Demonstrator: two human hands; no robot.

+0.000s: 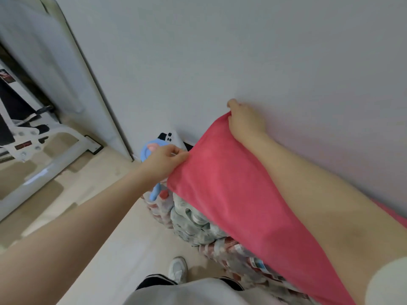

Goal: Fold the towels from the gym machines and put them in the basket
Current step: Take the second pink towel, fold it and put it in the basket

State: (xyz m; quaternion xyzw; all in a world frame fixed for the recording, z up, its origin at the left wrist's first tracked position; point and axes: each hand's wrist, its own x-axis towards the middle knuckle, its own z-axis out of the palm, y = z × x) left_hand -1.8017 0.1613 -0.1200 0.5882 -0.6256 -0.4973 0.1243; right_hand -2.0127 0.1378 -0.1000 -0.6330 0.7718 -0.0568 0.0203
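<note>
Head view: both hands pinch the far corners of a pink cloth towel (pixel 231 194), left hand (pixel 164 162) and right hand (pixel 244 121) apart, towel stretched beside the wall above packaged goods; no legible writing.

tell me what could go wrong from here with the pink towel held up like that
Both the left hand and right hand only pinch the top corners of the pink towel, so one corner could slip. Its lower part drapes over the packs of bottles and may snag there.
</note>
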